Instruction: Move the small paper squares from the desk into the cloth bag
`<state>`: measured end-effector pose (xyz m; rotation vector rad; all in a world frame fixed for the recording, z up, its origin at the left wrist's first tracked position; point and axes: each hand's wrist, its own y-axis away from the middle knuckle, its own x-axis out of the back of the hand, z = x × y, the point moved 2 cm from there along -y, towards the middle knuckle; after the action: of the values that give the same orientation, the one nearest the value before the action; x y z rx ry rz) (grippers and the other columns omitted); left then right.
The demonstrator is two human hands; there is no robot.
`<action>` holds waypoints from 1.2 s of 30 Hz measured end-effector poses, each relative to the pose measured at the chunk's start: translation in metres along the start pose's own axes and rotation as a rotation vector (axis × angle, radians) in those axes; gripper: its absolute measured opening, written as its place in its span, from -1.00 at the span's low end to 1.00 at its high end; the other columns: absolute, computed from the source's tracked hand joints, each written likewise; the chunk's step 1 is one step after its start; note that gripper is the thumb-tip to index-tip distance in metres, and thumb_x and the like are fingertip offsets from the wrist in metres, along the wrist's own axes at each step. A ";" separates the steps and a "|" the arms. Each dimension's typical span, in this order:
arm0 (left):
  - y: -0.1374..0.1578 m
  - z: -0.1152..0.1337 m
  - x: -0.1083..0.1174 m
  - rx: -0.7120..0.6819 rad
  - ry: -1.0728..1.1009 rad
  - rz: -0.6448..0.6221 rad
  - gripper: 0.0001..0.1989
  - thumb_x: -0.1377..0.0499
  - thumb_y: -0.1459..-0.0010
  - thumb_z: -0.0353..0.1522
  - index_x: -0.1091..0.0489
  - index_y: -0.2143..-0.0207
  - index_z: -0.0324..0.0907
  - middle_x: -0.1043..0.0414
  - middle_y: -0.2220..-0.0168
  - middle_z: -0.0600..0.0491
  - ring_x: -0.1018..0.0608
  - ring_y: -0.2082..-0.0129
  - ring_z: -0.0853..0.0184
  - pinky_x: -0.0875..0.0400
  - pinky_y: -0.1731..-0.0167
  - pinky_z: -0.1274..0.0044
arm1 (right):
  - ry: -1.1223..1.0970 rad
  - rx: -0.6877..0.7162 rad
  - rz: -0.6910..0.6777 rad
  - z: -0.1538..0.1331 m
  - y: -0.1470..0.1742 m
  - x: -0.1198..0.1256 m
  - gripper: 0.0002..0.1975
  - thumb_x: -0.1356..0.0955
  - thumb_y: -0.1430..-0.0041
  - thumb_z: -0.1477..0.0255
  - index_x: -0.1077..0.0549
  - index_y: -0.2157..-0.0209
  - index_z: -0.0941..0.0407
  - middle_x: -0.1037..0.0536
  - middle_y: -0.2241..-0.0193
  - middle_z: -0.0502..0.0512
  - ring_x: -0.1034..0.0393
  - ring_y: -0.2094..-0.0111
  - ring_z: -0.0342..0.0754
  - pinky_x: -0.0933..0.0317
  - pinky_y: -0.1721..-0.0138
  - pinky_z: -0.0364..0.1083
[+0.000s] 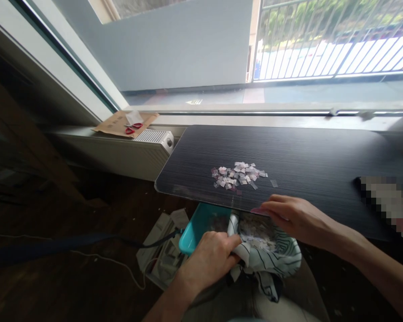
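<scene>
My left hand (211, 252) is closed on the rim of a white cloth bag (282, 261) with dark stripes, below the table's front edge. Many small pale scraps (258, 232) lie inside the bag. Fingers of my right hand (292, 217) are pressed together on a thin, flat pink piece (261, 210) at the table edge, above the bag's mouth; its exact kind cannot be made out. A loose pile of small whitish and clear square scraps (240, 173) lies on the dark table (305, 152), left of my right hand and beyond it.
A turquoise plastic tub (191, 232) stands left of the bag, partly under the table edge. Red-handled scissors (133, 129) rest on a brown paper envelope (105, 127) on the sill by a radiator (156, 137). A blurred-out object (389, 201) lies at the table's right.
</scene>
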<state>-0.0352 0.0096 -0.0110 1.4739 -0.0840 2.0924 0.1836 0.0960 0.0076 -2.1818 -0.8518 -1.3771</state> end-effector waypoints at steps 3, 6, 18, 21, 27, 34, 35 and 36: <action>0.000 0.000 -0.001 0.000 -0.020 -0.012 -0.96 -0.19 -0.15 -0.36 -0.39 0.37 -0.14 -0.47 0.44 0.10 -0.54 0.39 0.25 -0.28 0.44 0.56 | 0.110 -0.114 0.143 0.022 0.001 0.008 -0.70 -0.19 -0.28 0.44 -0.51 0.11 0.03 -0.51 0.33 0.03 -0.40 0.39 -0.11 -0.16 0.39 -0.14; -0.003 0.003 -0.003 -0.028 -0.047 -0.026 -0.92 -0.18 -0.17 -0.33 -0.39 0.36 -0.14 -0.48 0.43 0.09 -0.55 0.40 0.24 -0.32 0.42 0.55 | 0.307 -0.345 0.304 0.047 0.002 0.011 -0.70 -0.21 -0.24 0.41 -0.52 0.13 0.10 -0.53 0.31 0.09 -0.41 0.40 -0.05 -0.14 0.41 -0.09; -0.024 0.027 -0.006 -0.212 -0.165 -0.028 -0.89 -0.21 -0.16 -0.29 -0.39 0.30 -0.14 -0.51 0.41 0.08 -0.57 0.43 0.21 -0.40 0.46 0.52 | 0.241 -0.241 0.195 0.018 -0.035 -0.008 -0.67 -0.17 -0.27 0.42 -0.51 0.10 0.07 -0.53 0.29 0.09 -0.42 0.35 -0.07 -0.14 0.38 -0.12; -0.025 0.029 -0.005 -0.235 -0.161 -0.020 -0.89 -0.19 -0.19 -0.29 -0.38 0.30 -0.14 -0.51 0.42 0.09 -0.57 0.44 0.22 -0.39 0.47 0.53 | 0.222 -0.179 0.163 0.016 -0.035 -0.008 -0.68 -0.18 -0.27 0.43 -0.51 0.08 0.03 -0.54 0.28 0.05 -0.42 0.35 -0.09 -0.13 0.39 -0.12; -0.026 0.030 -0.003 -0.233 -0.149 -0.059 -0.89 -0.18 -0.19 -0.30 -0.38 0.29 -0.15 -0.51 0.41 0.07 -0.57 0.43 0.23 -0.39 0.45 0.54 | 0.272 -0.176 0.173 0.012 -0.042 -0.003 -0.67 -0.17 -0.28 0.44 -0.51 0.09 0.07 -0.54 0.28 0.08 -0.41 0.35 -0.08 -0.10 0.41 -0.12; -0.025 0.030 -0.002 -0.215 -0.131 -0.063 -0.89 -0.21 -0.16 -0.30 -0.39 0.28 -0.14 -0.52 0.41 0.06 -0.57 0.42 0.23 -0.39 0.43 0.53 | 0.305 -0.160 0.170 0.010 -0.046 -0.002 -0.67 -0.17 -0.26 0.47 -0.50 0.09 0.08 -0.53 0.27 0.10 -0.40 0.33 -0.07 -0.09 0.43 -0.12; -0.025 0.030 -0.002 -0.212 -0.126 -0.062 -0.88 -0.21 -0.16 -0.30 -0.39 0.27 -0.14 -0.52 0.40 0.06 -0.57 0.42 0.23 -0.39 0.43 0.53 | 0.311 -0.142 0.165 0.008 -0.043 -0.002 -0.67 -0.17 -0.26 0.48 -0.50 0.09 0.07 -0.53 0.26 0.10 -0.39 0.33 -0.07 -0.08 0.43 -0.12; -0.024 0.030 -0.002 -0.210 -0.120 -0.061 -0.88 -0.20 -0.17 -0.30 -0.39 0.26 -0.14 -0.52 0.40 0.06 -0.57 0.42 0.23 -0.39 0.42 0.53 | 0.316 -0.122 0.155 0.006 -0.039 -0.002 -0.67 -0.17 -0.26 0.49 -0.50 0.09 0.07 -0.53 0.26 0.10 -0.39 0.33 -0.07 -0.08 0.44 -0.13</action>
<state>0.0023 0.0184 -0.0073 1.4539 -0.2929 1.8832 0.1602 0.1273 0.0039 -1.9916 -0.4838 -1.6717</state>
